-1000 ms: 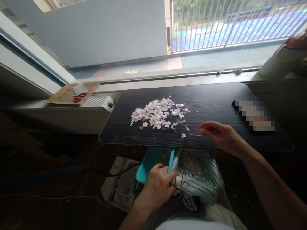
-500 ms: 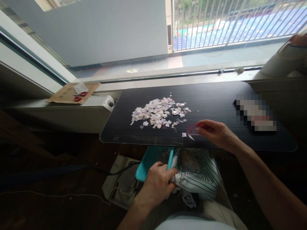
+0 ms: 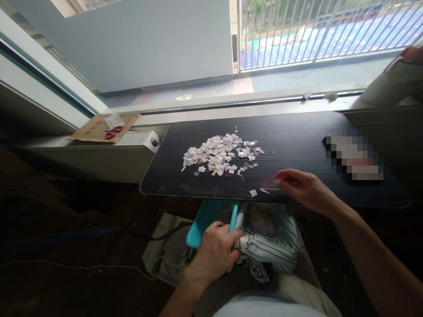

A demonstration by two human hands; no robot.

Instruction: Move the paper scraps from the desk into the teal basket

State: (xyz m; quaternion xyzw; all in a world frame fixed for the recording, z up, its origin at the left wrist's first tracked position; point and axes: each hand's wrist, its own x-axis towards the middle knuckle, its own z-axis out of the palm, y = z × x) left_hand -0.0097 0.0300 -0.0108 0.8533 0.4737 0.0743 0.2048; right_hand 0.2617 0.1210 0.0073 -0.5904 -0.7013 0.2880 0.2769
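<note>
My right hand [image 3: 306,189] pinches a translucent pink protractor [image 3: 270,181] low over the black tabletop, close to its near edge. Just left of the protractor lie a small white paper square [image 3: 253,193] at the edge and a thin paper sliver [image 3: 265,190]. Below the table, my left hand [image 3: 216,246] is closed around the rim of a teal plastic bin [image 3: 197,229] together with the edge of a white cloth bag [image 3: 280,248] with black lines. Paper bits show inside the bag's mouth. A heap of small paper pieces [image 3: 216,152] covers the table's left middle.
The black table [image 3: 297,136] stands against a window sill. A pixelated dark-edged object [image 3: 353,156] lies on its right end. Red-handled scissors [image 3: 114,132] rest on brown cardboard [image 3: 82,130] beside a white radiator [image 3: 139,139]. A cable [image 3: 82,267] crosses the floor.
My right hand and the protractor have moved slightly right and toward the near edge. The loose square and sliver have shifted toward that edge too. My left hand keeps its grip.
</note>
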